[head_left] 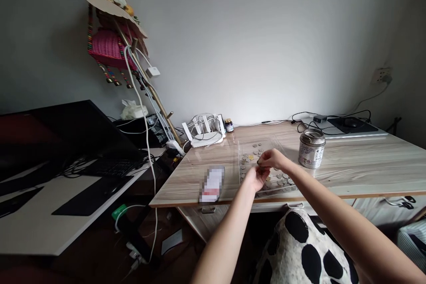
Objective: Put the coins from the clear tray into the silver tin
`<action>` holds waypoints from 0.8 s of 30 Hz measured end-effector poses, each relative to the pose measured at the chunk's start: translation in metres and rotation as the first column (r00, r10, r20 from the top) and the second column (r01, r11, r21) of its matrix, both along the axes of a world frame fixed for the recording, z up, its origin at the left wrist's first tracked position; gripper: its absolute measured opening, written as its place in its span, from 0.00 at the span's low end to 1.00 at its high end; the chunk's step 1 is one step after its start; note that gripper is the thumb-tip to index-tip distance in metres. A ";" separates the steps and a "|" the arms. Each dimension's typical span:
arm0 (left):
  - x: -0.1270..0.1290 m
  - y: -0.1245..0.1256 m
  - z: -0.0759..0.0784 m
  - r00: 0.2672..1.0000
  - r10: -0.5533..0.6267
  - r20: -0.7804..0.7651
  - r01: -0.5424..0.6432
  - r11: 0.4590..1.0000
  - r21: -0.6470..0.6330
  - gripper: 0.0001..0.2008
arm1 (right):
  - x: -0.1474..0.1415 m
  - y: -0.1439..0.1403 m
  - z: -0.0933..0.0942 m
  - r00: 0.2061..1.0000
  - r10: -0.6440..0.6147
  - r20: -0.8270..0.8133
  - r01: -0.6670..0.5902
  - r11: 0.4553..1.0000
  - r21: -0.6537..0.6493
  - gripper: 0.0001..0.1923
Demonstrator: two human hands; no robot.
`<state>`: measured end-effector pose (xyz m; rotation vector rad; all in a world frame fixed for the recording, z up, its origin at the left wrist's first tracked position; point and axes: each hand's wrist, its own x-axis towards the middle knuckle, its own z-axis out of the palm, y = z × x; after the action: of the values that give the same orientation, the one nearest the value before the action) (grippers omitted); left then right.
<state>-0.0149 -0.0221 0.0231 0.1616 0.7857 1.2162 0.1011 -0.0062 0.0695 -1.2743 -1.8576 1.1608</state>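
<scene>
Both my hands are close together over a shallow clear plastic tray (240, 153) on the desk. Many coins (243, 168) lie spread in the tray, mostly silver, with a few yellowish ones. My right hand (273, 159) is pinched, with a small dark coin (258, 162) at its fingertips. Just below it, my left hand (257, 178) has its fingers curled in; what they hold, if anything, is hidden. To the right of the tray stands a round metal tin (312, 148) with a printed label and a lid.
A phone (213, 184) lies left of the tray. Behind are a white router (204, 131) and a small dark jar (229, 125). A laptop-like flat panel (359, 126) with a mouse and cables sits back right. A white cable (153, 173) hangs down left, beside a monitor (66, 137).
</scene>
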 end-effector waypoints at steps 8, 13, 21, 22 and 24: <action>-0.013 0.000 -0.008 0.996 -0.007 0.089 0.009 1.000 -0.020 0.09 | 0.015 -0.020 -0.014 0.871 -0.047 0.489 -0.022 0.991 0.135 0.09; -0.016 0.000 -0.012 0.989 0.079 0.127 -0.082 0.997 0.015 0.08 | 0.001 -0.022 -0.027 0.804 0.341 0.487 -0.328 0.938 -0.115 0.12; -0.016 -0.003 -0.010 0.974 0.168 0.149 -0.171 0.985 0.006 0.08 | -0.022 -0.023 -0.008 0.637 0.334 0.695 -0.242 0.942 -0.231 0.02; -0.016 -0.004 -0.010 0.968 0.195 0.155 -0.200 0.980 0.014 0.08 | -0.022 -0.023 -0.007 0.629 0.283 0.724 -0.231 0.957 -0.174 0.01; -0.016 -0.004 -0.009 0.949 0.275 0.154 -0.282 0.959 0.023 0.09 | -0.023 -0.024 -0.007 0.619 0.204 0.758 -0.205 0.974 -0.095 0.06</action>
<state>-0.0308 -0.0261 0.0141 -0.0063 0.6653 1.4959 0.0779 -0.0300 0.0626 -1.7706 -2.6743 0.7419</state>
